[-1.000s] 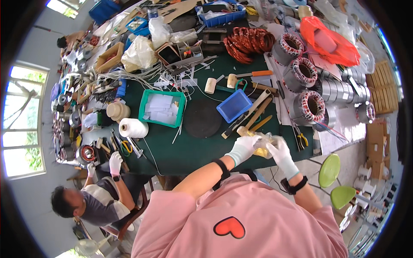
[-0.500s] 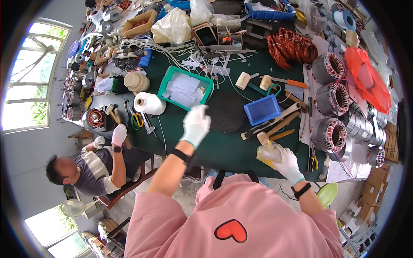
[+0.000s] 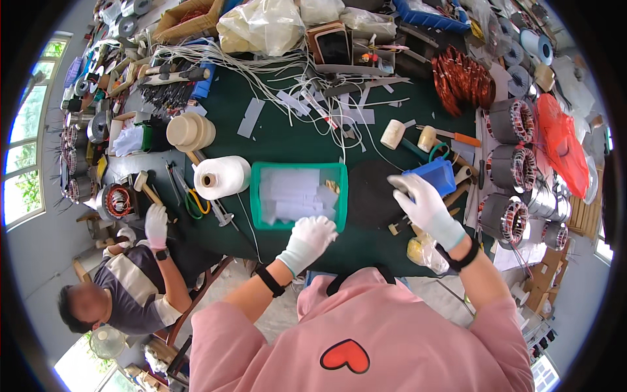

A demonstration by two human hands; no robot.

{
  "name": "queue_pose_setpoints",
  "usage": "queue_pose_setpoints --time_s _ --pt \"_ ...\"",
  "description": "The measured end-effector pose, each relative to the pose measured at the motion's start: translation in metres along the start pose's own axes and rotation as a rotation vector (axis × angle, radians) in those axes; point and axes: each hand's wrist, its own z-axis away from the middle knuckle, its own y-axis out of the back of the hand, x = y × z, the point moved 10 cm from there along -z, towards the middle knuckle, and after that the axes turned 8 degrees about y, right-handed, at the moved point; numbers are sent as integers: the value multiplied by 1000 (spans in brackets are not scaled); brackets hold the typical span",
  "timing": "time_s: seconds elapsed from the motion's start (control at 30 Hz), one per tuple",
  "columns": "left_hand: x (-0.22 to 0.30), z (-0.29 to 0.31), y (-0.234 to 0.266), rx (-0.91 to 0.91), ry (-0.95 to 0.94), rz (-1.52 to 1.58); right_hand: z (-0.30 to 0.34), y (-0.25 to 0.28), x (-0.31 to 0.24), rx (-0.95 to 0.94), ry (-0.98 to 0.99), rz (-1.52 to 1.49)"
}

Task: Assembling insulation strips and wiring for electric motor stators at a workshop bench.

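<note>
Green plastic, the open rectangular tray [image 3: 255, 196] in my head view likely keeps its pale paper slips [image 3: 294, 189] together on the dark-green tabletop [image 3: 281, 147]. My white-gloved left hand [image 3: 311, 239] meets the tray's near rim, fingers curled; whether they grip, I cannot tell. Right of the tray, my white-gloved right hand [image 3: 423, 208], fingers spread and seemingly empty, is just beside a blue rectangular plastic bin [image 3: 439, 172].
</note>
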Motion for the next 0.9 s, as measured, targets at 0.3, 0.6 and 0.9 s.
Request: queue_pose_setpoints --time_s 0.3,0.6,0.9 --pt "-205 -131 154 596 606 -41 -167 -23 118 60 -45 668" --pt "-265 -173 120 310 1023 -70 -186 -40 155 -155 -253 561" --pt "-158 -47 165 532 656 657 -68 51 29 450 59 -16"
